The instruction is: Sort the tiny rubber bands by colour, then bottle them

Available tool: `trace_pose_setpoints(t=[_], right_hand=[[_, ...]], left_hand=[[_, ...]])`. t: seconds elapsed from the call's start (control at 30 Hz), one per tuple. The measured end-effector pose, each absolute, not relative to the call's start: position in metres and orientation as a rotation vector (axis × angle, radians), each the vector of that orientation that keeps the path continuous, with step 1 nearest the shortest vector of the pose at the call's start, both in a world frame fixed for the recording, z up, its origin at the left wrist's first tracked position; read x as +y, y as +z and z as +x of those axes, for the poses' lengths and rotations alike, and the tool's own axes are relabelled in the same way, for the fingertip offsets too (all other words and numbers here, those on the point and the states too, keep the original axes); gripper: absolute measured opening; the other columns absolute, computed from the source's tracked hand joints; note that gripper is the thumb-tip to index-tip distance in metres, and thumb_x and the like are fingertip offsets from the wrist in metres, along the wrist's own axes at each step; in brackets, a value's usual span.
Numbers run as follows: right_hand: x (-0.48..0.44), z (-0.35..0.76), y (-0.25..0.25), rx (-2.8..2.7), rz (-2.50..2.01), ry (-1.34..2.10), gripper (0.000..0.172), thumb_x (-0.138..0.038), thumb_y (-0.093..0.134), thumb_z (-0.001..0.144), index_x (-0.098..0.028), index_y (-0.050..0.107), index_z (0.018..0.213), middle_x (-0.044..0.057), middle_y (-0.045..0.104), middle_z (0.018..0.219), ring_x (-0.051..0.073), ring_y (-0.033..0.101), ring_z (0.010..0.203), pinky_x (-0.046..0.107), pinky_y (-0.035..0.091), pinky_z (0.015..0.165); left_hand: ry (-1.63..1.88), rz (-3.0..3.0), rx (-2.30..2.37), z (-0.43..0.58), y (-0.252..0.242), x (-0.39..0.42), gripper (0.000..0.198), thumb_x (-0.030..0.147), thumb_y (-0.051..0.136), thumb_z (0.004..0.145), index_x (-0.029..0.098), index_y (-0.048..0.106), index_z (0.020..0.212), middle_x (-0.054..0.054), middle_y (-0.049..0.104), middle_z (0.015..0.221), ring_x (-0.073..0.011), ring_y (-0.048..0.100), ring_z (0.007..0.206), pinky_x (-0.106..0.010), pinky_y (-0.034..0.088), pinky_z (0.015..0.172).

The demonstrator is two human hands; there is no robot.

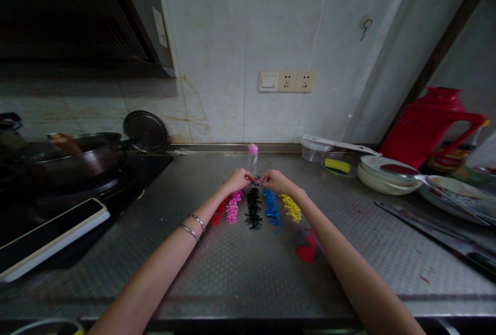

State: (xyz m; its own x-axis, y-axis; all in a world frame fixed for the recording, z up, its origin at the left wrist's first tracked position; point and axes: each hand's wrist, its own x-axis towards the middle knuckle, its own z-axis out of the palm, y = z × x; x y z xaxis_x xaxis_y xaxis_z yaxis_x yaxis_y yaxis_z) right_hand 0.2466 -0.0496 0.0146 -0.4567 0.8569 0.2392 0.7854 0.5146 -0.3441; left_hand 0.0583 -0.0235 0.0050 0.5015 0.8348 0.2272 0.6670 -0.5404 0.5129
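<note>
Just in front of a small clear bottle with a pink cap (252,159), my left hand (239,179) and my right hand (273,181) almost meet, fingertips pinched. Between them runs a small bunch of rubber bands (256,180) with dark, blue and reddish strands; its details are too small to make out. Below my hands, loose bands lie sorted by colour in rows: red bands (218,213), partly behind my left wrist, pink bands (233,207), black bands (253,210), blue bands (272,208) and yellow bands (291,208) beside my right wrist.
A red patch (306,250) lies by my right forearm. On the left are a phone-like slab (54,242) and a pan (77,156) on the stove. To the right stand a plastic cup (311,151), a yellow sponge (337,165), bowls (387,182), a knife (426,231) and a red thermos (422,128).
</note>
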Motion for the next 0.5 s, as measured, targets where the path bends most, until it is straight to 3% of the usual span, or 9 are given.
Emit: trace_pose_setpoints(t=[0.2,0.5], right_hand=[[-0.050,0.242,0.014,-2.452,-1.304,0.405,0.019,-0.019,0.062,0.067,-0.020,0.072,0.083,0.000,0.068,0.079,0.012,0.057,0.070,0.018,0.041,0.064],[-0.050,0.260,0.020,-2.228,-1.501,0.269,0.022,-0.019,0.053,0.076,-0.020,0.071,0.088,0.003,0.069,0.086,0.013,0.059,0.075,0.019,0.041,0.068]], left_hand=[[0.637,2.386,1.267,0.061,0.001,-0.024,0.024,0.025,0.056,0.076,0.016,0.071,0.093,-0.008,0.070,0.090,-0.0161,0.061,0.077,-0.022,0.044,0.068],[0.626,2.455,1.360,0.069,-0.001,-0.031,0.025,0.026,0.054,0.076,0.019,0.071,0.091,-0.008,0.070,0.085,-0.0170,0.061,0.074,-0.024,0.042,0.065]])
